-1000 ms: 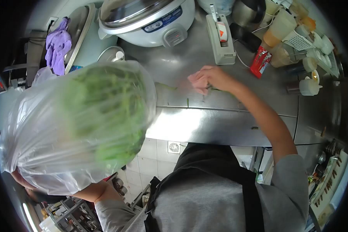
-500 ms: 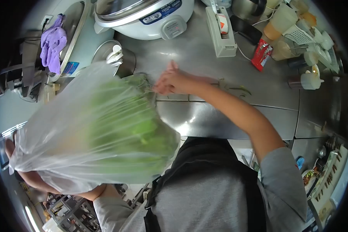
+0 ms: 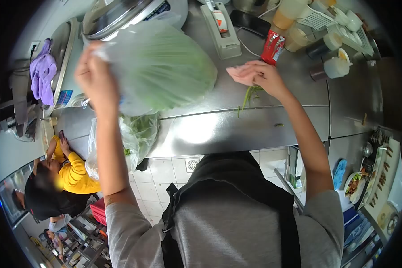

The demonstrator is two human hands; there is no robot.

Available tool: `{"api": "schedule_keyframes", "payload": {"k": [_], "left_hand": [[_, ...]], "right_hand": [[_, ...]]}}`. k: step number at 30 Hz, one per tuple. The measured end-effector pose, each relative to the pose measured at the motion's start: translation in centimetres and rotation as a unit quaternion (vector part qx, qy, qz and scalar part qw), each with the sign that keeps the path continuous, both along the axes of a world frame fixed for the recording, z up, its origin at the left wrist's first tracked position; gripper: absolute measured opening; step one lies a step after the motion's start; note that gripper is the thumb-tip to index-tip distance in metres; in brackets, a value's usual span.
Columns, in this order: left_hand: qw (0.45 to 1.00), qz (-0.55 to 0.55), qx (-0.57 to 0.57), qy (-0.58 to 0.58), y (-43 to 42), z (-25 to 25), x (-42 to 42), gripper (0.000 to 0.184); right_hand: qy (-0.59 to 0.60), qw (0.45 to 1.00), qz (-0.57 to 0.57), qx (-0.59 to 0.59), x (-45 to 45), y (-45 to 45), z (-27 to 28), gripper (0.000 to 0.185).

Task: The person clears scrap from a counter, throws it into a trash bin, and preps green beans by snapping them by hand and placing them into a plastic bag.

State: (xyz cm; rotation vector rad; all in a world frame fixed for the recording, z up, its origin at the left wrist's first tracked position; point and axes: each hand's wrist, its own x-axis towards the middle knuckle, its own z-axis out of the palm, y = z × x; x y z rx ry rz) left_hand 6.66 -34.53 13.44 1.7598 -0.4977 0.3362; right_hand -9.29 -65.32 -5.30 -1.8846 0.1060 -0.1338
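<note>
My left hand (image 3: 98, 76) is closed on the gathered end of a clear plastic bag (image 3: 165, 67) full of leafy greens. The bag is raised over the steel counter (image 3: 196, 127), in front of the cooker. Farther right, my right hand (image 3: 265, 77) has its fingers closed on a pink cloth (image 3: 242, 73) just above the counter. Green stems (image 3: 249, 96) trail below that hand; whether the fingers also grip them I cannot tell. A second clear bag with greens (image 3: 140, 127) rests at the counter's front edge, beneath the raised bag.
A large cooker (image 3: 120, 20) stands at the back left. Along the back are a tape dispenser (image 3: 221, 33), a phone (image 3: 250, 22), a red packet (image 3: 272, 47) and several sauce bottles (image 3: 337, 67). A person in yellow sleeves (image 3: 78, 174) is at the left. A purple cloth (image 3: 42, 73) hangs there.
My left hand has lifted the bag of greens up and forward, uncovering the second bag and the person. My right hand has moved right and now grips the pink cloth.
</note>
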Motion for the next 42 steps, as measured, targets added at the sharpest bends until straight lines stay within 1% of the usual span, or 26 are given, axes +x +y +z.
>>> {"api": "schedule_keyframes", "payload": {"k": [3, 4, 5, 6, 7, 9, 10, 12, 15, 17, 18, 19, 20, 21, 23, 26, 28, 32, 34, 35, 37, 38, 39, 40, 41, 42], "left_hand": [[0.993, -0.039, 0.095, 0.057, -2.6, -4.9, -1.2, 0.023], [0.993, -0.042, 0.114, 0.006, -2.8, -6.3, -1.6, 0.022], [0.989, -0.044, 0.131, -0.044, -3.0, -7.2, -1.9, 0.021], [0.994, -0.063, 0.085, 0.004, -2.6, -7.4, -2.0, 0.019], [0.995, -0.048, 0.085, -0.002, -2.7, -6.5, -2.5, 0.019], [0.976, -0.004, 0.204, 0.07, -1.7, -5.3, -2.4, 0.018], [0.967, 0.015, 0.252, -0.013, -1.4, -5.2, -2.9, 0.019], [0.921, 0.055, 0.342, -0.18, -0.7, -4.9, -4.0, 0.024], [0.901, 0.136, 0.33, -0.248, -2.5, -4.4, -9.9, 0.034], [0.946, -0.113, 0.271, -0.14, -3.5, -7.4, -13.6, 0.04], [0.953, -0.234, 0.188, -0.026, -4.6, -10.5, -15.5, 0.045], [0.927, -0.298, 0.221, 0.048, -6.0, -12.7, -16.9, 0.051], [0.911, -0.33, 0.24, 0.051, -6.5, -15.6, -17.6, 0.069], [0.906, -0.308, 0.29, 0.025, -6.6, -18.1, -18.0, 0.077], [0.885, -0.265, 0.383, -0.029, -7.3, -21.4, -18.3, 0.096], [0.874, -0.299, 0.383, -0.025, -9.5, -21.6, -17.7, 0.109], [0.872, -0.316, 0.368, -0.062, -11.8, -22.1, -17.0, 0.109], [0.846, -0.324, 0.373, -0.2, -13.7, -25.5, -15.8, 0.106], [0.864, -0.369, 0.325, -0.109, -12.3, -22.4, -15.5, 0.096], [0.869, -0.388, 0.3, -0.063, -10.9, -20.0, -15.3, 0.092], [0.883, -0.322, 0.323, -0.112, -7.0, -14.0, -15.0, 0.072], [0.914, -0.25, 0.288, -0.143, -4.6, -12.5, -14.5, 0.055], [0.944, -0.161, 0.217, -0.186, -2.6, -11.5, -12.8, 0.052], [0.925, 0.013, 0.28, -0.257, -1.0, -9.3, -12.0, 0.046], [0.942, 0.118, 0.185, -0.252, -0.9, -7.7, -10.0, 0.041], [0.942, 0.14, 0.182, -0.245, -0.8, -7.2, -8.8, 0.037]], "right_hand": [[-0.075, 0.969, 0.066, -0.228, 0.1, 0.7, -4.1, 0.042], [-0.101, 0.964, 0.087, -0.232, -0.3, 0.9, -4.1, 0.042], [-0.051, 0.98, 0.074, -0.18, -0.8, 0.4, -3.9, 0.04], [0.002, 0.99, 0.061, -0.124, -1.7, 0.2, -3.0, 0.039], [0.059, 0.995, 0.047, -0.066, -2.9, 0.2, -2.0, 0.038], [0.02, 0.999, -0.036, -0.002, -4.7, -1.1, 0.1, 0.038], [-0.003, 0.997, -0.077, 0.031, -5.7, -2.0, 1.0, 0.038], [-0.003, 0.988, -0.155, 0.016, -8.0, -4.0, 2.3, 0.038], [0.019, 0.979, -0.185, -0.085, -10.7, -6.2, 2.5, 0.036], [0.039, 0.956, -0.186, -0.225, -11.9, -5.9, 1.1, 0.035], [0.048, 0.937, -0.183, -0.293, -12.3, -5.6, 0.5, 0.035], [0.026, 0.933, -0.195, -0.3, -12.7, -4.7, 0.7, 0.035], [0.004, 0.929, -0.206, -0.307, -13.4, -3.2, 1.0, 0.034], [-0.018, 0.924, -0.218, -0.314, -14.5, -1.8, 1.3, 0.034], [0.022, 0.919, -0.241, -0.311, -17.9, 0.6, -1.3, 0.043], [0.046, 0.87, -0.28, -0.404, -18.5, 5.2, -5.1, 0.055], [-0.01, 0.901, -0.306, -0.306, -15.4, 6.5, -5.6, 0.066], [-0.054, 0.948, -0.218, -0.227, -10.5, 7.3, -6.2, 0.068], [-0.051, 0.973, -0.18, -0.137, -10.3, 7.3, -6.2, 0.072], [-0.043, 0.962, -0.203, -0.176, -10.5, 7.3, -5.8, 0.074], [-0.025, 0.936, -0.248, -0.249, -11.4, 7.8, -4.4, 0.077], [-0.009, 0.923, -0.266, -0.278, -11.2, 8.2, -3.5, 0.081], [0.006, 0.917, -0.262, -0.301, -10.8, 8.7, -3.3, 0.081], [0.021, 0.911, -0.255, -0.325, -10.3, 9.2, -3.1, 0.081], [0.031, 0.904, -0.246, -0.348, -9.9, 9.5, -2.9, 0.081], [0.022, 0.908, -0.237, -0.344, -9.7, 9.9, -3.1, 0.078]]}}
